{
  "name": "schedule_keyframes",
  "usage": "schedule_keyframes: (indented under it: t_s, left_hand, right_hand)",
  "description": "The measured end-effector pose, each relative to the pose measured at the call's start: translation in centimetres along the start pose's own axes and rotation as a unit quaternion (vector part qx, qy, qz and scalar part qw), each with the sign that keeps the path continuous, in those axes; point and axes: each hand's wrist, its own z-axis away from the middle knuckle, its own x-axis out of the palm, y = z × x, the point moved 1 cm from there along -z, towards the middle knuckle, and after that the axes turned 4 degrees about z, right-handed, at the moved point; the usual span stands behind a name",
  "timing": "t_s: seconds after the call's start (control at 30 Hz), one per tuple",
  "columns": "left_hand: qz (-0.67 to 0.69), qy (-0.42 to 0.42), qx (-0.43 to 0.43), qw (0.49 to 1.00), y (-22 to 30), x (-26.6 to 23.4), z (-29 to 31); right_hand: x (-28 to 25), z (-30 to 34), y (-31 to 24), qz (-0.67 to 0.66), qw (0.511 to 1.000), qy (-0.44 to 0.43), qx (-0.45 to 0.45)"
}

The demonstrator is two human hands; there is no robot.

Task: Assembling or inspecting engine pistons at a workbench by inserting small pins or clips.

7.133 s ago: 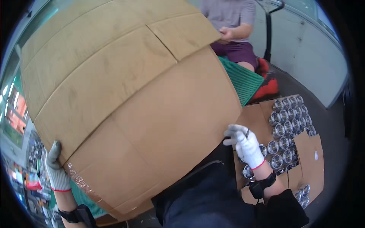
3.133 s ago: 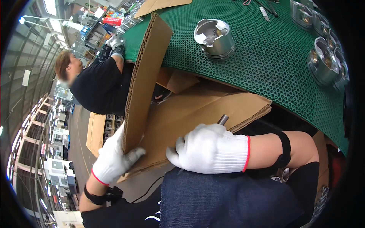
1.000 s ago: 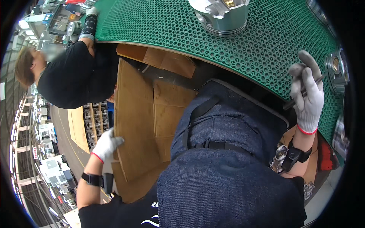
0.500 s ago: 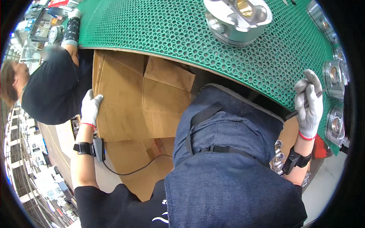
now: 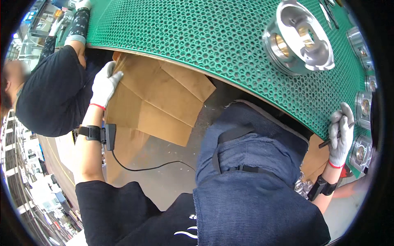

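My left hand (image 5: 105,85), in a white glove with a red cuff, grips the far left edge of a folded brown cardboard sheet (image 5: 162,96). The sheet lies low, partly under the overhanging table edge. My right hand (image 5: 341,133), also gloved, is at the table's right end with its fingers curled round a thin dark rod-like tool (image 5: 324,144); most of the tool is hidden by the fingers. Beyond my hands, a shiny metal piston (image 5: 303,39) rests tilted on the green perforated mat (image 5: 197,39).
Several more pistons (image 5: 363,104) line the mat's right side. Small tools (image 5: 329,14) lie at the far right. A co-worker in a dark shirt (image 5: 51,94) stands at the left with a sleeved arm on the table. A black cable (image 5: 152,169) hangs from my left wrist device.
My left hand has moved farther away with the cardboard, which has turned and uncovered grey floor. My right hand still holds the tool. The piston appears farther right as the view shifts.
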Motion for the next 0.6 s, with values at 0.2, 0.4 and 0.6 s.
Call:
schedule_keyframes:
  t_s: [0.2,0.4,0.6]
  left_hand:
    - [-0.154,0.018,0.039,0.987,0.1,2.1,-5.4]
    - [-0.513,-0.021,0.125,0.849,-1.2,6.5,-11.0]
    - [-0.503,0.008,0.027,0.864,-2.7,9.4,-11.6]
  right_hand:
    - [-0.6,0.0,0.3,0.006,0.999,0.053,0.011]
    - [1.2,0.1,-0.6,0.073,0.99,0.112,0.037]
    - [1.7,0.4,-0.9,0.143,0.979,0.143,0.031]
